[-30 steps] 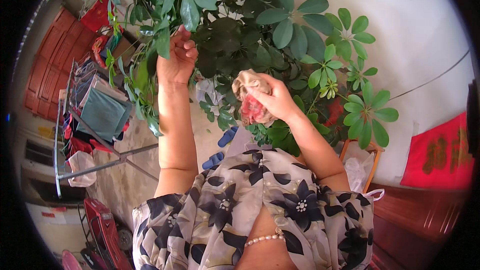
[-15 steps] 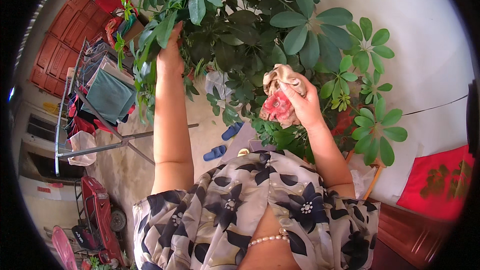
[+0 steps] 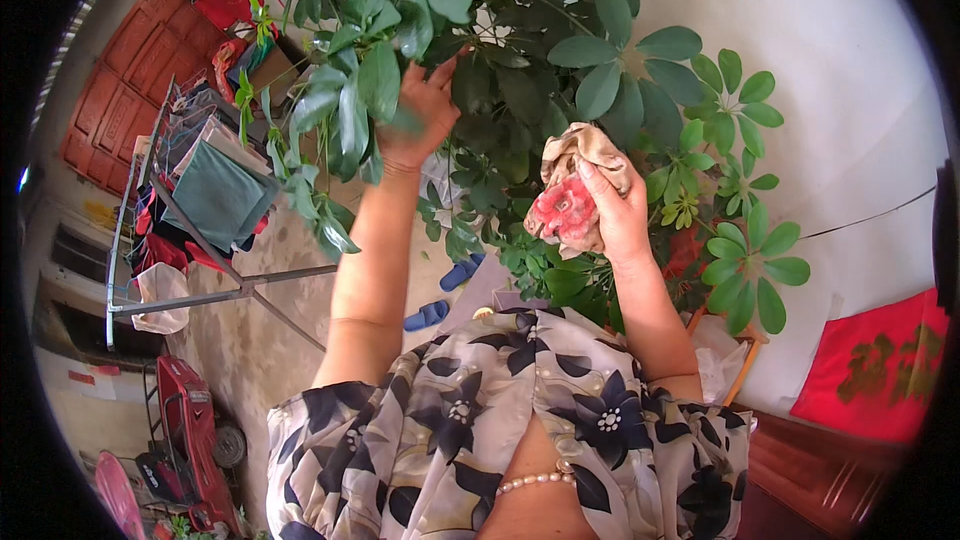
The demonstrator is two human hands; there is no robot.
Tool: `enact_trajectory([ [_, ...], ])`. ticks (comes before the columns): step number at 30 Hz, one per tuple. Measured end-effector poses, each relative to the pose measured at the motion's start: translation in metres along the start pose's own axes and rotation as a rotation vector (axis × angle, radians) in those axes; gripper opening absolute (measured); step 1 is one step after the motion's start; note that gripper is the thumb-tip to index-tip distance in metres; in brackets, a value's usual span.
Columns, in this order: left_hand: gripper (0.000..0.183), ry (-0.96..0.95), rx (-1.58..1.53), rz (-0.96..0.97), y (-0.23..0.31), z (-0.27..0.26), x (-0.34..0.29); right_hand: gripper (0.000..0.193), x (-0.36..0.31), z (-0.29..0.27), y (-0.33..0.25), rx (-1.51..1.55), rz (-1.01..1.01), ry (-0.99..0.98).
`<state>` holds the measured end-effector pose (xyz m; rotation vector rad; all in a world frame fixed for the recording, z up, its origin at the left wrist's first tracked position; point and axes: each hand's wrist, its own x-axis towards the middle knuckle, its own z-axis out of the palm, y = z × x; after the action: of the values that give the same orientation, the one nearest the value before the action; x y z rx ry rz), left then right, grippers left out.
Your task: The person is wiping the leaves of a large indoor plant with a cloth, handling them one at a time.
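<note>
A tall potted-type plant with glossy, dark green finger-like leaves fills the upper middle of the head view. My left hand reaches up among its leaves, fingers apart and partly covered by foliage. Nothing shows in its grasp. My right hand is closed round a crumpled beige cloth with a red flower print, thumb on top. It holds the cloth in front of the plant's right-hand branches, next to lighter green leaves.
At left stands a metal drying rack hung with clothes and a green towel. A red cart-like vehicle is at lower left. Blue slippers lie on the floor. A red cloth lies at right near the white wall.
My left hand has shifted right and nearer through the leaves, its fingers now spread, and the leaves beside it have moved. The right hand still grips the cloth, slightly further right.
</note>
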<state>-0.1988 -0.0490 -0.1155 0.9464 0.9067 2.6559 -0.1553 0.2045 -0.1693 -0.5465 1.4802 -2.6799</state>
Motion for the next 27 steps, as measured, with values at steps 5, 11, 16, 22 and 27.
enact_trajectory([
  [5, 0.052, -0.103, -0.038, 0.029, -0.017, -0.017, -0.019, 0.025, -0.006, -0.001, -0.003, -0.007, -0.003, -0.004],
  [11, 0.049, 0.078, -0.062, 0.195, -0.019, -0.013, 0.013, 0.026, -0.003, 0.001, -0.002, 0.073, -0.025, 0.065],
  [16, 0.046, 0.216, 0.142, 0.197, -0.05, -0.015, 0.018, 0.034, -0.004, 0.016, 0.0, 0.146, -0.034, -0.035],
  [22, 0.042, 0.238, 0.549, 0.059, -0.071, -0.002, 0.002, 0.043, 0.002, 0.026, -0.012, 0.003, -0.224, 0.014],
  [27, 0.039, 0.213, 0.011, -0.042, -0.083, 0.001, -0.001, 0.052, 0.025, 0.054, -0.023, -0.26, -0.313, -0.2],
])
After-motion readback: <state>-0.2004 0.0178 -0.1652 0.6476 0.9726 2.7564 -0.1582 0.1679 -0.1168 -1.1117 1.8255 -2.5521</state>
